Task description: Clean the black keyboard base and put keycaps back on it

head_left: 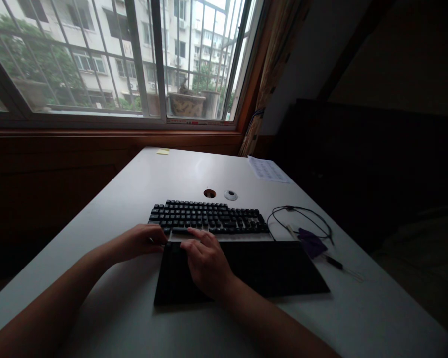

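A black computer keyboard [209, 217] lies on the white desk, a light strip of its base bare along the near edge. Up against that edge is a flat black panel [261, 268], which overlaps the keyboard's front. At the keyboard's near left corner, my left hand [144, 242] has its fingers curled in and thumb bent under; what the fingertips pinch, if anything, is hidden. Resting over the panel's left part, my right hand [207, 261] has its fingers stretched out. Its index fingertip touches or hovers by the long front key [179, 230].
Right of the keyboard lie a looped black cable [313, 213], a purple cloth [311, 242] and a thin tool with a black handle [334, 262]. Farther back are a round grommet cover [230, 195], a desk hole [209, 194], printed paper [269, 169] and a yellow note [163, 151].
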Available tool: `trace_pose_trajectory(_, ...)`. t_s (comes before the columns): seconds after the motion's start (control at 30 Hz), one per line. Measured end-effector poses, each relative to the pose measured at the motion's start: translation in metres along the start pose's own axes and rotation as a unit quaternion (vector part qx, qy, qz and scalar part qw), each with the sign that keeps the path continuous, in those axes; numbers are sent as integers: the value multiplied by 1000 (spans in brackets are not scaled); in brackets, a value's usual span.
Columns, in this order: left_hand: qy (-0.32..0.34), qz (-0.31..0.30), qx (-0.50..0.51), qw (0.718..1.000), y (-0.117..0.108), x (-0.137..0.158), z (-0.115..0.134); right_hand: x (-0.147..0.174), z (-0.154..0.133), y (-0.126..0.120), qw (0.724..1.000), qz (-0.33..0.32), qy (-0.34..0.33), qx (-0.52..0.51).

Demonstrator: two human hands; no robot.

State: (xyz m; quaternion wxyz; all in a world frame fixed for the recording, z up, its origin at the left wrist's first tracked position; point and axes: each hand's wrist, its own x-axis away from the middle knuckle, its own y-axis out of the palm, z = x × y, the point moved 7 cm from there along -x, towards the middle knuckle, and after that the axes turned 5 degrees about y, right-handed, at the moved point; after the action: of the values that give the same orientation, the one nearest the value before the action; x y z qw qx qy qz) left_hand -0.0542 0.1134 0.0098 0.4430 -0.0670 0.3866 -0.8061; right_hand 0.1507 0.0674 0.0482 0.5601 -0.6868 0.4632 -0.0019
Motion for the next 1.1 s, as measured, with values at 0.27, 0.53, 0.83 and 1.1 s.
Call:
trace_pose_trajectory(0.27, 0, -2, -1, 1000, 0, 0, -2, 0, -2, -1, 1000, 9, -7, -1)
trace_pose_trajectory(0.53, 0, -1, -24, 1000, -8, 1, 3, 0, -1, -3, 1000, 14, -5, -9)
trace_pose_trajectory(0.83, -36, 203, -146, 968, -73, 6, -1, 0, -1, -2, 1000, 4, -5, -19)
trace_pose_trajectory(1.1, -30, 189, -284, 939, -102, -36, -24, 0, -1, -5, 999, 28, -11, -24)
